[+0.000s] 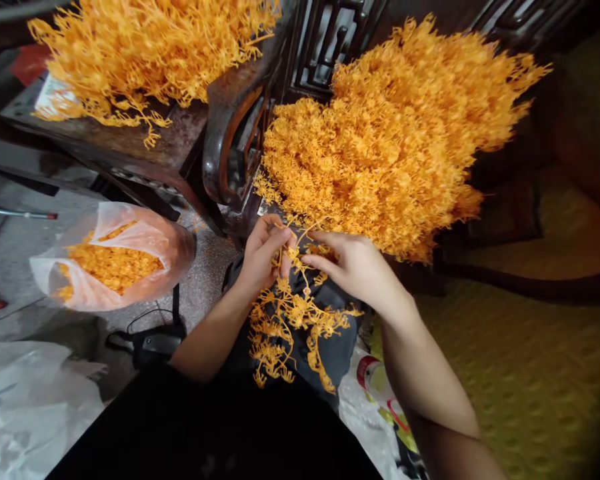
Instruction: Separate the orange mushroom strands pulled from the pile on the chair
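Note:
A branching orange strand with frilly clusters (300,310) hangs between my hands over my dark-clad lap. My left hand (269,253) pinches its upper part between thumb and fingers. Just to the right, my right hand (353,263) reaches to the same strand with thumb and forefinger apart, its fingertips beside the stem. Directly beyond my hands rises a large heap of similar orange pieces (390,140) on a dark wooden seat. Another orange heap (155,50) lies at the upper left.
The second heap rests on a dark wooden table (180,137) beside a curved wooden armrest (220,147). A plastic bag (155,233) with orange pieces stands on the floor at left. White plastic (25,413) lies lower left, a black strapped item (157,343) nearby. Yellow-green upholstery (505,373) is at right.

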{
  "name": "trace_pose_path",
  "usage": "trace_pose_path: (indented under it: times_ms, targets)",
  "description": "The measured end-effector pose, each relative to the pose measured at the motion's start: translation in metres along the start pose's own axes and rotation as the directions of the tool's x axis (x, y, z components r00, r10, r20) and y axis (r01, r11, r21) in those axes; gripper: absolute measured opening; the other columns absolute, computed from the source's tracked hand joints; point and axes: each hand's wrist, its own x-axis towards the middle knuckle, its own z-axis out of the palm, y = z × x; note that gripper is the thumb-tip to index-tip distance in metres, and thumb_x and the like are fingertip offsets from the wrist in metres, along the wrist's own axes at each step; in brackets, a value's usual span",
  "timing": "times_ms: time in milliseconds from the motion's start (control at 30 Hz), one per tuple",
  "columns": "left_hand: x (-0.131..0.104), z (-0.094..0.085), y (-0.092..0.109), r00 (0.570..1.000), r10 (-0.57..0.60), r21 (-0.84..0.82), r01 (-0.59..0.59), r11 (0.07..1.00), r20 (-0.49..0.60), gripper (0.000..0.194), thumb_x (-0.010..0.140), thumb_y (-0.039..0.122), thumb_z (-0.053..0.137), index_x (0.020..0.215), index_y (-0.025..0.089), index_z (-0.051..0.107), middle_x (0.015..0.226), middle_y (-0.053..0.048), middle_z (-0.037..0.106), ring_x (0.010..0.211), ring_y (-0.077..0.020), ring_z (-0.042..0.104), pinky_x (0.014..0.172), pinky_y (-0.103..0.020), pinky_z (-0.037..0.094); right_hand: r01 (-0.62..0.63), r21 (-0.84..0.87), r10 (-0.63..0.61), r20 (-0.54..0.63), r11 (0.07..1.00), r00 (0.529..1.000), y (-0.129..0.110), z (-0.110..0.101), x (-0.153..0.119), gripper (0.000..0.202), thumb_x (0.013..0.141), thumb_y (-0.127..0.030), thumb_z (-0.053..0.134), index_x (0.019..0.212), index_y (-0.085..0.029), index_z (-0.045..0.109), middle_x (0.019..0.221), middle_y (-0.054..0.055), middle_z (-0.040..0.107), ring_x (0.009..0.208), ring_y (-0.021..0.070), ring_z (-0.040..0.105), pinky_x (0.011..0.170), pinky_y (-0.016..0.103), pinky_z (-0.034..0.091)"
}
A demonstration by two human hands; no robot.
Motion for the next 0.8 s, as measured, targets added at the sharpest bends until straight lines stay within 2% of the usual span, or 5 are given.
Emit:
trace_pose_path:
  times_ms: [200,333,500,633,800]
  targets:
    - [0.003,-0.002,-0.004,1.000,-0.001,0.001,0.001,1.000,-0.020,0.037,0.088,0.045,0.072,0.104,0.025,0.044,0.079,0.008,0.062,0.035,-0.0026,0.049,0.031,-0.022,0.019,0.088,0.096,-0.046,-0.376,0.992,0.926,-0.006,0.004,-0.010,0.036,0.092,-0.050,0.075,0.114,-0.021,0.075,0.105,0.007,0.081,0.088,0.0218,0.078,0.081,0.035,0.062]
    - [0.006,-0.003,-0.008,1.000,-0.007,-0.023,0.007,1.000,-0.012,0.037,0.087,0.042,0.072,0.102,0.025,0.044,0.080,0.008,0.060,0.036,-0.0020,0.047,0.033,-0.022,0.024,0.222,0.037,-0.194,-0.358,0.974,0.913,-0.005,0.008,-0.015,0.052,0.085,-0.053,0.080,0.124,-0.019,0.071,0.114,0.010,0.079,0.101,0.0252,0.077,0.088,0.037,0.061]
    - [0.009,-0.007,-0.011,0.999,0.014,-0.089,-0.011,0.996,0.031,0.035,0.087,0.038,0.073,0.102,0.024,0.044,0.079,0.008,0.060,0.036,-0.0023,0.048,0.035,-0.021,0.027,-0.040,-0.013,0.027,-0.542,0.999,0.840,0.004,0.010,-0.019,0.015,0.095,-0.034,0.074,0.096,-0.019,0.072,0.089,0.004,0.078,0.076,0.0171,0.073,0.072,0.030,0.056]
    - [0.009,-0.005,-0.010,0.999,0.000,-0.100,0.005,0.995,0.046,0.037,0.084,0.039,0.076,0.100,0.023,0.046,0.078,0.008,0.062,0.038,-0.0027,0.051,0.035,-0.020,0.030,0.119,-0.036,-0.123,-0.418,0.992,0.900,0.003,0.000,-0.031,0.016,0.091,-0.030,0.079,0.099,-0.019,0.072,0.089,0.003,0.077,0.074,0.0147,0.072,0.072,0.027,0.057]
    - [0.007,-0.001,-0.012,0.996,-0.057,-0.090,0.064,0.994,0.075,0.034,0.086,0.039,0.074,0.100,0.023,0.048,0.072,0.008,0.061,0.040,-0.0037,0.052,0.038,-0.019,0.032,0.307,-0.030,-0.308,-0.120,0.951,0.944,0.004,0.010,-0.028,0.076,0.092,-0.051,0.073,0.155,-0.017,0.048,0.133,0.015,0.071,0.110,0.0255,0.074,0.091,0.037,0.062]
